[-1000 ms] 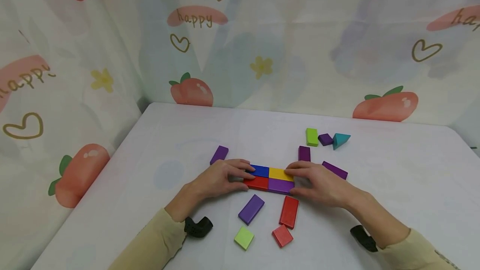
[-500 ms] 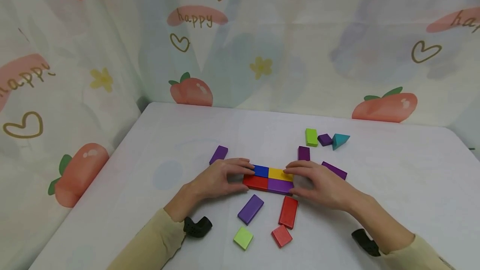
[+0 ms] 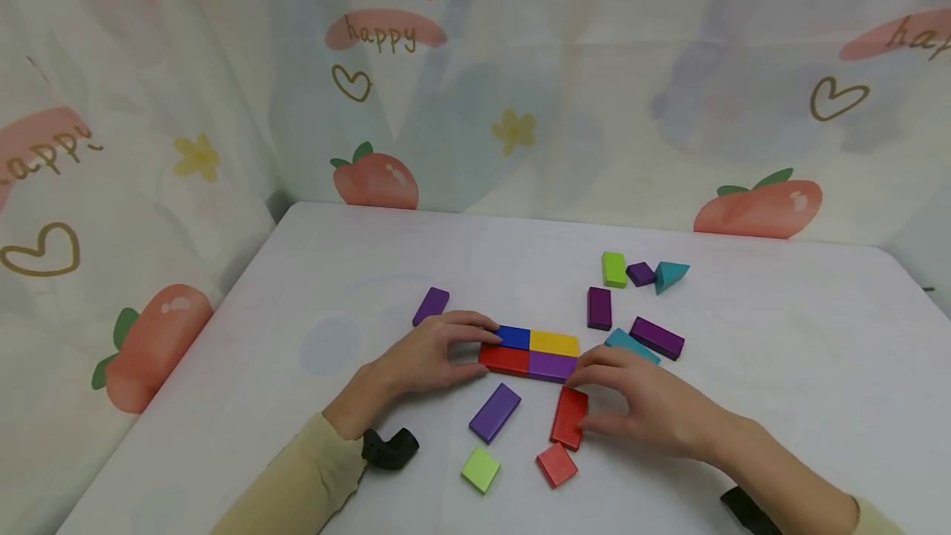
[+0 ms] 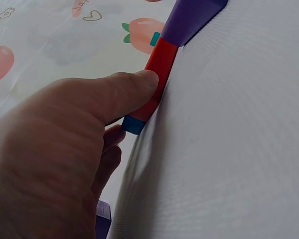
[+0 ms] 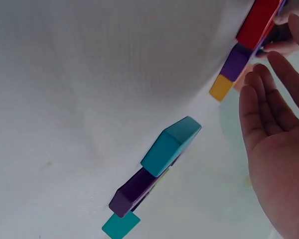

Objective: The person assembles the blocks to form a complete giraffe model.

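the left hand [image 3: 425, 357] pinches a red block [image 3: 505, 360] and a blue block [image 3: 514, 337] between thumb and fingers; a yellow block [image 3: 553, 343] and purple block [image 3: 551, 366] adjoin them toward the right hand [image 3: 650, 403]. that hand, thumb and fingers apart, is at a second red block [image 3: 568, 419]; a teal block [image 3: 631, 345] lies just beyond its knuckles.

Blue block [image 3: 514, 338], yellow block [image 3: 554, 343], red block [image 3: 505, 361] and purple block [image 3: 551, 366] lie flat on tabletop [image 3: 371, 258], edges meeting, two by two: blue far left, left end covered, yellow far right, red near left, purple near right; loose red block [image 3: 567, 421], plain oblong, flat, slightly slanted, far end just beside purple's near edge
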{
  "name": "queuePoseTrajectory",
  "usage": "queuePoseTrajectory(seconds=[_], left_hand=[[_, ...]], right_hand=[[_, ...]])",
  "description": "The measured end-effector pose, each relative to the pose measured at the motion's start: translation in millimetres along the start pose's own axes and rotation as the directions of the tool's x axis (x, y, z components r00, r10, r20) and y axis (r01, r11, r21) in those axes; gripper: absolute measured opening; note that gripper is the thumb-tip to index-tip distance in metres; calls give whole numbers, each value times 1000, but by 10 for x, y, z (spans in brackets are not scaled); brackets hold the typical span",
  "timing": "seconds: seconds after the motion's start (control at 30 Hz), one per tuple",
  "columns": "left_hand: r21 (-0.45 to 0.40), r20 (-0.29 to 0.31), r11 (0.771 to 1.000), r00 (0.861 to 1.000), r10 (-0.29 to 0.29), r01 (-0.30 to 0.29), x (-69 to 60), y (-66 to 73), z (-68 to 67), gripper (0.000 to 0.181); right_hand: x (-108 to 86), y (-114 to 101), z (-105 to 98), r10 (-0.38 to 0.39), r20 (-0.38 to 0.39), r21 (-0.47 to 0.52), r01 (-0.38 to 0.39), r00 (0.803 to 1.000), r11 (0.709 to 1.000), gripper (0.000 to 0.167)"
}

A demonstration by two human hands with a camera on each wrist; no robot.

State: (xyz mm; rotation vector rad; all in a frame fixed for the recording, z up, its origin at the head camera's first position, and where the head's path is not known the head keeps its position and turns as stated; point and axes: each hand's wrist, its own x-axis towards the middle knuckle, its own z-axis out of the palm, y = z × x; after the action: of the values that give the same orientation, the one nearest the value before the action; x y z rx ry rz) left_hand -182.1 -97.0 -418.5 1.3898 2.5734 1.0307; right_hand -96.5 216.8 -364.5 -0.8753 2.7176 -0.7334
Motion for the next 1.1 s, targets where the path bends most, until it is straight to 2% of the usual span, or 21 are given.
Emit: queuePoseTrajectory(seconds=[0.2, 0.53, 1.1], left_hand=[[-10, 4, 1000, 1000, -13, 13, 3, 14, -5, 36], [-21, 7, 999, 1000, -28, 28, -1, 18, -7, 35], [-20, 7, 999, 999, -31, 31, -2, 6, 0, 35]], right_hand=[[-49, -48, 72, -5, 29, -25, 6, 1000, 1000, 44], [-45, -101, 120, -28, 42, -84, 32, 999, 996, 43], [-57, -102, 139, -48, 18, -138, 50, 999, 989, 41]])
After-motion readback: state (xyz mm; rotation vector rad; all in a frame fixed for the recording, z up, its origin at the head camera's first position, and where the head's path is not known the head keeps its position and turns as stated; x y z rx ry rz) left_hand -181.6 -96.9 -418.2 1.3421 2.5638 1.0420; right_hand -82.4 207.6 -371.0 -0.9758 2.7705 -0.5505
